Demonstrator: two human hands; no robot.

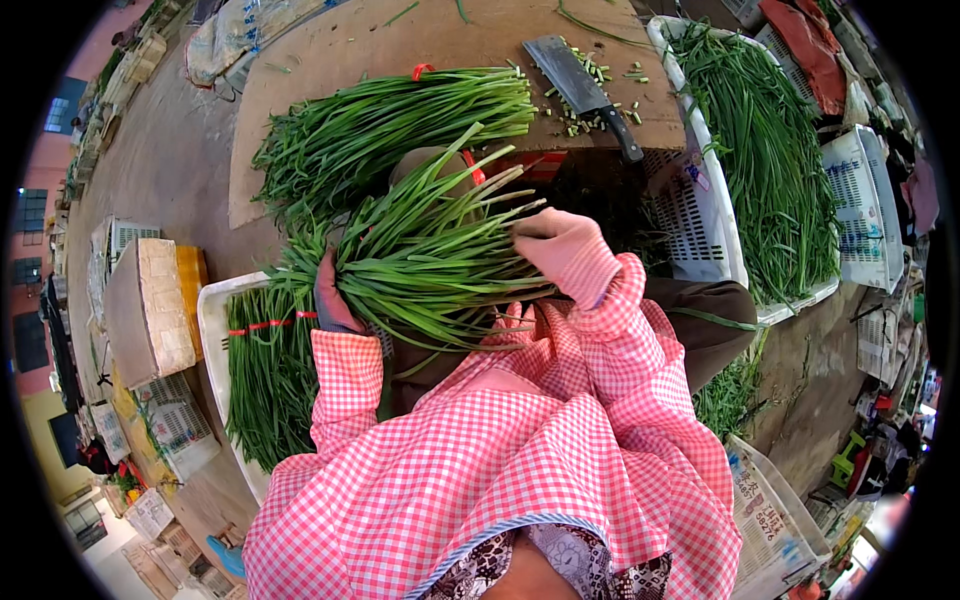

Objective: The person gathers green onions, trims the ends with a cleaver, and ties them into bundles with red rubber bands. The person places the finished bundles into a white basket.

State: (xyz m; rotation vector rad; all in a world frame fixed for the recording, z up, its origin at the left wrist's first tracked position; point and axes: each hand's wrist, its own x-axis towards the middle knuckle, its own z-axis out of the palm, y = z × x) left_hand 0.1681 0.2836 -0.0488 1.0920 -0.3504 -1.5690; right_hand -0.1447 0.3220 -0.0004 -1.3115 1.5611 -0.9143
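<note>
My left hand (334, 294), in a dark glove, is closed round a loose bunch of green garlic chives (420, 259) over my lap. The stalks fan out to the right. My right hand (564, 247), in a pink knitted glove, is at the stem ends; its fingertips are partly hidden, so I cannot tell whether it grips any. Just beyond, a chive bundle with a red tie (405, 112) lies on the wooden board. A cleaver (574, 82) with a black handle rests on the board's right side among cut stem ends (592, 71).
The wooden board (322, 45) is in front of me. At the right, a white plastic crate (720, 195) holds loose chives (757, 165). Another white crate (214, 360) at the left holds chives with red ties (270, 390). A foam box (154, 307) stands beyond it.
</note>
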